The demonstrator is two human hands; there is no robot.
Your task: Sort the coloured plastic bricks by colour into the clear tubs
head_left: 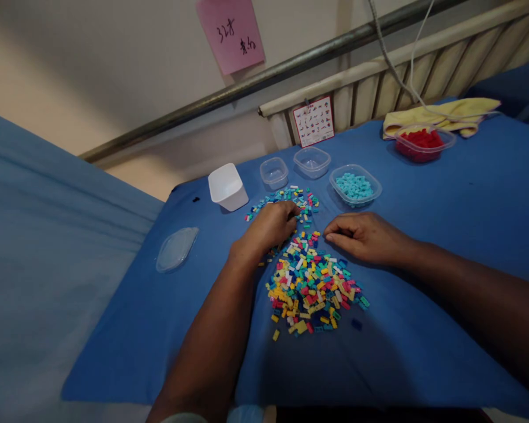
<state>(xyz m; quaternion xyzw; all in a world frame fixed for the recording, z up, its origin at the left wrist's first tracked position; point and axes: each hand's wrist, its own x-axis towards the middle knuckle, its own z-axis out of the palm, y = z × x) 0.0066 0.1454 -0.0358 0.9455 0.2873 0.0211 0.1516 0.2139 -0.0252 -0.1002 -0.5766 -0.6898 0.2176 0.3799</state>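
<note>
A large heap of small multicoloured toy building bricks (306, 282) lies on the blue cloth in front of me. Beyond it, a smaller spread of similar bricks (286, 194) surrounds my left hand (275, 222). That hand's fingers curl down among the bricks, and whatever is between them is hidden. To the right of the bricks, my right hand (357, 236) rests low over the cloth, its fingers closed with thumb against forefinger. I cannot make out anything in it. Just behind it stands a clear tub of light-blue bricks (355, 187).
Along the back stand a white bin (228, 187), two clear tubs (274, 173) and a tub of red pieces (423, 143) before a yellow cloth (449, 113). A clear lid (177, 249) lies left. A picture card (314, 121) hangs by the radiator (361, 97).
</note>
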